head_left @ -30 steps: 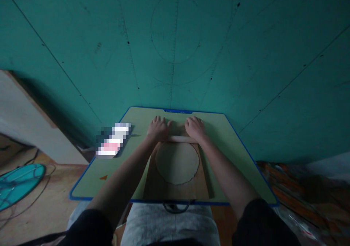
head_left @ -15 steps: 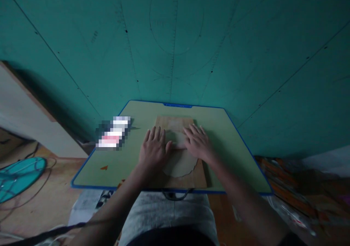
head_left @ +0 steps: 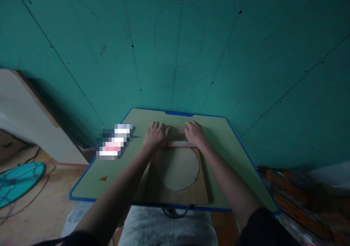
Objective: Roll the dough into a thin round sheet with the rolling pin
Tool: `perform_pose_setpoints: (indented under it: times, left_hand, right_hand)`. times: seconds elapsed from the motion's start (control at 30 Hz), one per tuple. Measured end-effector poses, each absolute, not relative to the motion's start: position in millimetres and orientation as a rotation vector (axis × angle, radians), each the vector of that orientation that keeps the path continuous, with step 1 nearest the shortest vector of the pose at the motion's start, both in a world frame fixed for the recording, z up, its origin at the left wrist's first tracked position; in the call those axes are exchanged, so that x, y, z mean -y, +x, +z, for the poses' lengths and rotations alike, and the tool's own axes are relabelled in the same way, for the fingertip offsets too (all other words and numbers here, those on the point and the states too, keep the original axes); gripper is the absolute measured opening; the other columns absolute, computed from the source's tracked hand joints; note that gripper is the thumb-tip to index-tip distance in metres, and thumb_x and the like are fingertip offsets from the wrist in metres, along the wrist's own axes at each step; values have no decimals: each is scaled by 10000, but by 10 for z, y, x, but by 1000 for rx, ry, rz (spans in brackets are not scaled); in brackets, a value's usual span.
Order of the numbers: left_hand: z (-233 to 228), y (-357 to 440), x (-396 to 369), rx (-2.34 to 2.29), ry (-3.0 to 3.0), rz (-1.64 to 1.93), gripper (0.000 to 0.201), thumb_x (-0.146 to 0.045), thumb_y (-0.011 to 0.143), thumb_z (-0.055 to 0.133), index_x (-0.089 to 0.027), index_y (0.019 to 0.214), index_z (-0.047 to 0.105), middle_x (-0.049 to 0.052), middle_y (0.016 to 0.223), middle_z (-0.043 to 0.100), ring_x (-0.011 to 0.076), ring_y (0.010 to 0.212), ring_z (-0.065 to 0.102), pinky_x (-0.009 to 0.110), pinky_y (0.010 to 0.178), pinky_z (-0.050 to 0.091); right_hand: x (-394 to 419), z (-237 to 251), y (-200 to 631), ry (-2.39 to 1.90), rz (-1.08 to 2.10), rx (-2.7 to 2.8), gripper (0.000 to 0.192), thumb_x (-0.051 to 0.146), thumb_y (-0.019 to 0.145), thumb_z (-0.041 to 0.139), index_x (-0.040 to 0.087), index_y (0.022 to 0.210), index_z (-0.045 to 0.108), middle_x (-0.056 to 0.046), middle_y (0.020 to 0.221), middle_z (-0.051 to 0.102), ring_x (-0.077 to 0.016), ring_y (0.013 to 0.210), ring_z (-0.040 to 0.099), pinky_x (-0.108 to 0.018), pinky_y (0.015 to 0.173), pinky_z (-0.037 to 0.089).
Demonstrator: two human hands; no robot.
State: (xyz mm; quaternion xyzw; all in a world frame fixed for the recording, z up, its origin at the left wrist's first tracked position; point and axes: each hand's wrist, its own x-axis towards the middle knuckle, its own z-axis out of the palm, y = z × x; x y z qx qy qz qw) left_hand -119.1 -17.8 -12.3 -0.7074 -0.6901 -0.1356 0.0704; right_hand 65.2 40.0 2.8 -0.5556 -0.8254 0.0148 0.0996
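Note:
A flat, roughly round sheet of dough (head_left: 177, 169) lies on a wooden board (head_left: 188, 198). Across its far edge rests a pale rolling pin (head_left: 181, 144). My left hand (head_left: 156, 136) is over the pin's left end, palm down, fingers bent forward over it and thumb pointing inward. On the right end, my right hand (head_left: 194, 132) sits the same way with its fingers curled over. Both hands cover the pin's ends, so only its middle shows.
The board lies on a light folding table (head_left: 115, 187) with a blue rim, close to a green wall (head_left: 175, 49). A pixelated phone-like object (head_left: 115, 143) and a small orange triangle (head_left: 103, 179) are at left. A teal round item (head_left: 22, 180) is on the floor.
Both hands have pushed the rolling pin away from me, from over the dough to its far edge. The fingers, flat and stretched before, now curl. More dough shows. The view has tilted slightly up.

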Motion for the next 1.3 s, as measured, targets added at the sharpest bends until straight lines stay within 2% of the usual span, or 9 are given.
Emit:
perform_pose_setpoints:
  times: [0.1, 0.2, 0.33, 0.43, 0.7, 0.87, 1.07, 1.2, 1.3]
  left_hand:
    - [-131, -1206, 154, 2055, -2133, -395, 477, -450, 1041, 345, -120, 1239, 626, 176, 1303, 656, 301, 1303, 552, 431, 1060, 450]
    - [-162, -1185, 304, 2021, -2165, -393, 494, -443, 1038, 363, -97, 1304, 595, 198, 1377, 607, 315, 1370, 491, 445, 1117, 399]
    - [-184, -1111, 654, 1944, -2177, -425, 520, -405, 1035, 344, -48, 1338, 571, 225, 1403, 583, 342, 1369, 492, 466, 1128, 394]
    - [-212, -1033, 999, 1889, -2183, -451, 520, -375, 1037, 314, -44, 1358, 554, 218, 1406, 585, 334, 1341, 523, 471, 1120, 409]
    - [-385, -942, 1857, 1648, -2244, -628, 551, -401, 1038, 339, -31, 1424, 472, 217, 1432, 564, 330, 1352, 510, 504, 1135, 400]
    - [-278, -1077, 1395, 1689, -2289, -508, 575, -475, 1039, 337, -47, 1362, 546, 216, 1383, 607, 333, 1312, 552, 482, 1116, 419]
    - [-197, -1169, 524, 1962, -2243, -380, 491, -446, 1040, 352, -110, 1281, 618, 185, 1335, 648, 332, 1335, 535, 491, 1090, 434]
    - [-205, -1155, 598, 1913, -2242, -420, 509, -421, 1034, 356, -82, 1341, 579, 213, 1424, 575, 349, 1406, 455, 520, 1124, 401]
    - [-179, -1093, 935, 1880, -2240, -452, 513, -407, 1031, 346, -45, 1282, 609, 252, 1451, 533, 364, 1405, 451, 537, 1136, 385]
  right_hand:
    - [-426, -14, 646, -1630, 68, 2482, 372, 187, 974, 376, 178, 1204, 669, -137, 1236, 667, -234, 1161, 597, -359, 1011, 417]
    - [-297, -68, 683, -1622, 92, 2513, 408, 240, 983, 388, 173, 1309, 624, -145, 1328, 631, -251, 1221, 581, -372, 1041, 410]
    - [36, -95, 762, -1592, 31, 2543, 534, 316, 984, 415, 164, 1493, 470, -154, 1573, 426, -306, 1447, 384, -469, 1187, 257]
    - [373, -110, 837, -1519, -55, 2558, 530, 335, 1000, 392, 141, 1483, 491, -157, 1579, 417, -302, 1496, 306, -494, 1230, 168]
    - [1062, -265, 1168, -1243, -89, 2566, 553, 315, 1016, 327, 56, 1490, 446, -167, 1536, 473, -266, 1445, 409, -485, 1193, 316]
    - [663, -149, 998, -1404, 6, 2586, 515, 339, 1031, 312, 122, 1440, 537, -134, 1519, 506, -258, 1426, 440, -467, 1213, 271]
    - [18, -29, 710, -1623, 69, 2522, 507, 358, 1038, 308, 158, 1446, 533, -140, 1548, 470, -258, 1440, 412, -454, 1191, 279]
    - [54, -63, 745, -1552, 22, 2579, 475, 354, 1014, 379, 169, 1405, 577, -137, 1560, 454, -271, 1447, 400, -467, 1205, 245]
    - [304, -80, 828, -1466, -25, 2593, 483, 345, 1008, 393, 132, 1400, 579, -153, 1557, 454, -284, 1468, 367, -478, 1226, 203]
